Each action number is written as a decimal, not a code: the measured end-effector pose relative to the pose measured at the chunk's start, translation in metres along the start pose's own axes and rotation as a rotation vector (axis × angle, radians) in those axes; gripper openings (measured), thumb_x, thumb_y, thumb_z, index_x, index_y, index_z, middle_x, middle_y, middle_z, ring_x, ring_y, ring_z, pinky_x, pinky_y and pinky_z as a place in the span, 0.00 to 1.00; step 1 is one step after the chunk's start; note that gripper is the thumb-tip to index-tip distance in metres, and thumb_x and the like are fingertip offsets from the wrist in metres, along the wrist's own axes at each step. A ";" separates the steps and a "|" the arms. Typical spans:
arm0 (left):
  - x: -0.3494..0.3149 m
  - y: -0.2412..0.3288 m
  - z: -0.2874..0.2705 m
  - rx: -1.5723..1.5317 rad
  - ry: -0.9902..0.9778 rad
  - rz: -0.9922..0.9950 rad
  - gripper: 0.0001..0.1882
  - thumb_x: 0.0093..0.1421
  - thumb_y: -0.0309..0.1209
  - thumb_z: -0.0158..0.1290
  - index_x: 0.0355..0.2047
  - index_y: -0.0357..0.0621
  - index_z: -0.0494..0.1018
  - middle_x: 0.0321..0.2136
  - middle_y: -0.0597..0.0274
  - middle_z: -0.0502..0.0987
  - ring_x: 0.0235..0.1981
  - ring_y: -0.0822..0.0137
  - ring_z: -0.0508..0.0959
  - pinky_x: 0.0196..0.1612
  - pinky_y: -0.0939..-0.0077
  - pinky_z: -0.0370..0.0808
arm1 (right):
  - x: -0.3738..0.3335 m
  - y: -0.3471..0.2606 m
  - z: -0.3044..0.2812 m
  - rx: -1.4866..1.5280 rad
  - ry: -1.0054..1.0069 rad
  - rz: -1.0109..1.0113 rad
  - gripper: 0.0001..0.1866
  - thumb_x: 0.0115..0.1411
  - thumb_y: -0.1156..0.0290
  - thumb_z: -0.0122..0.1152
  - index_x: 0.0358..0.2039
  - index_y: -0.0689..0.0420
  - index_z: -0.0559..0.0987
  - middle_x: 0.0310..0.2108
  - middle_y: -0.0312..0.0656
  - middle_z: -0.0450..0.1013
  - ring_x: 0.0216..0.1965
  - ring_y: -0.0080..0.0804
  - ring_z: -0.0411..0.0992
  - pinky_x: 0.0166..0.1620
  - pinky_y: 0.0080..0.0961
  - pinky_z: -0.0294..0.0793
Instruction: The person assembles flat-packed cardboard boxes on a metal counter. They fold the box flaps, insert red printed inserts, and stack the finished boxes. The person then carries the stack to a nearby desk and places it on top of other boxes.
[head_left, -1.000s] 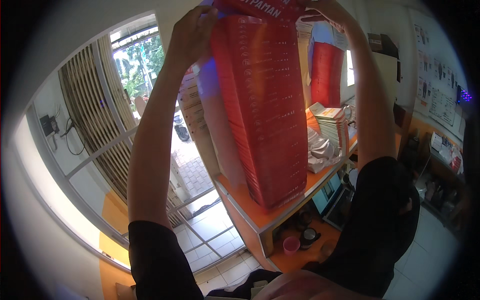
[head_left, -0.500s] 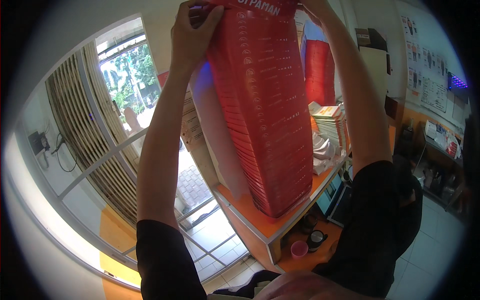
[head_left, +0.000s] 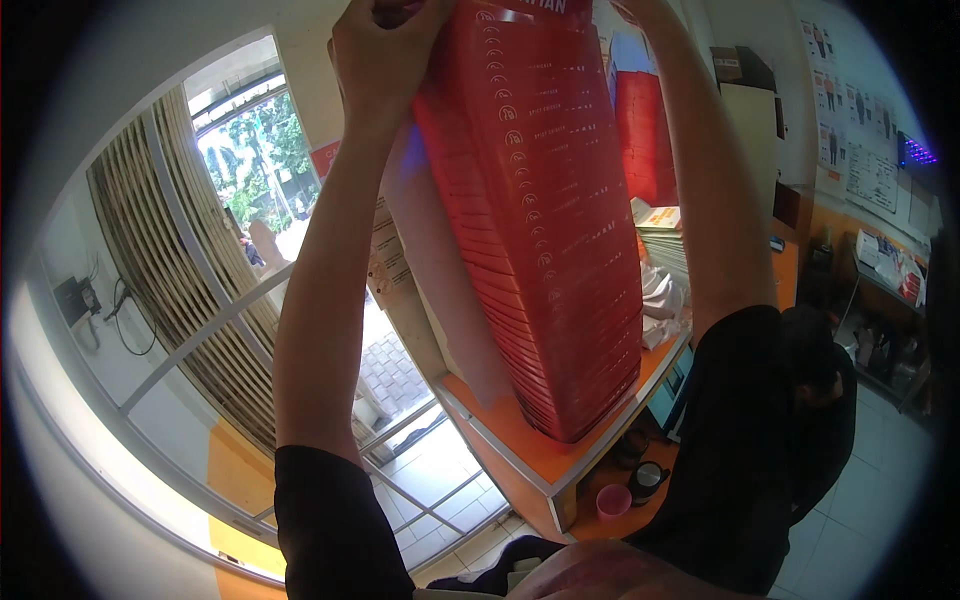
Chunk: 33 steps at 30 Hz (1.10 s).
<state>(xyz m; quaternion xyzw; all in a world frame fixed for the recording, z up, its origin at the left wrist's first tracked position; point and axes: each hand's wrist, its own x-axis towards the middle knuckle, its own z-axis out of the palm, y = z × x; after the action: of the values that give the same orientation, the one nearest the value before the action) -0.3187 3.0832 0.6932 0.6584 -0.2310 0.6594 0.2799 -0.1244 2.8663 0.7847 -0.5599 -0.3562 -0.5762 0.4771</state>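
Note:
A tall stack of red nested paper food boxes (head_left: 560,230) with white print rises from the orange counter (head_left: 530,440) and leans slightly left toward its top. My left hand (head_left: 390,50) grips the stack's upper left side; its fingertips are partly cut off by the frame's top edge. At the upper right side, my right hand (head_left: 632,12) holds the stack too, though most of its fingers lie out of view or behind the boxes. Both arms are raised, one on each side. A pale tall stack (head_left: 445,260) stands just left of the red one.
Behind stands another red stack (head_left: 643,135), with piled paper packs (head_left: 660,235) and plastic bags (head_left: 662,300) below it. A pink cup (head_left: 613,500) and a black-and-silver container (head_left: 650,480) sit on the lower shelf. Glass framing (head_left: 210,320) is at left; a dark-clothed person (head_left: 825,400) is at right.
The view has shifted a little, and the stack's lower end now appears slightly farther right. More of my hands has passed beyond the top edge. Both still hold the stack.

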 end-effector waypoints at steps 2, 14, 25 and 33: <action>0.001 0.003 -0.001 0.021 -0.013 -0.037 0.21 0.60 0.43 0.64 0.34 0.32 0.77 0.25 0.56 0.80 0.25 0.68 0.79 0.29 0.73 0.76 | 0.005 0.006 0.003 0.034 -0.016 0.001 0.31 0.61 0.49 0.67 0.51 0.63 0.74 0.41 0.49 0.78 0.44 0.38 0.75 0.43 0.34 0.75; 0.014 0.009 0.000 0.072 -0.171 -0.194 0.20 0.62 0.44 0.61 0.26 0.37 0.78 0.20 0.61 0.77 0.21 0.73 0.73 0.26 0.73 0.71 | -0.003 0.006 -0.003 0.028 -0.027 0.023 0.28 0.61 0.50 0.67 0.49 0.63 0.76 0.42 0.50 0.78 0.43 0.37 0.76 0.43 0.33 0.76; 0.027 0.001 -0.004 -0.103 -0.210 -0.336 0.20 0.64 0.43 0.59 0.31 0.34 0.80 0.24 0.59 0.78 0.24 0.69 0.74 0.30 0.73 0.72 | 0.011 0.000 -0.006 -0.109 -0.065 -0.120 0.28 0.62 0.52 0.66 0.52 0.60 0.75 0.46 0.48 0.77 0.49 0.38 0.73 0.51 0.35 0.72; 0.018 0.023 -0.010 -0.065 -0.186 -0.365 0.24 0.64 0.47 0.59 0.39 0.32 0.80 0.35 0.51 0.81 0.39 0.61 0.79 0.46 0.65 0.74 | -0.009 -0.015 -0.018 0.164 -0.125 -0.139 0.30 0.61 0.50 0.67 0.54 0.60 0.72 0.47 0.48 0.75 0.50 0.38 0.73 0.53 0.36 0.71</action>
<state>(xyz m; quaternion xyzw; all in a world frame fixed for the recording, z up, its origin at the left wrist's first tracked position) -0.3413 3.0740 0.7121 0.7382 -0.1539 0.5262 0.3931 -0.1446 2.8553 0.7760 -0.5275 -0.4693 -0.5409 0.4571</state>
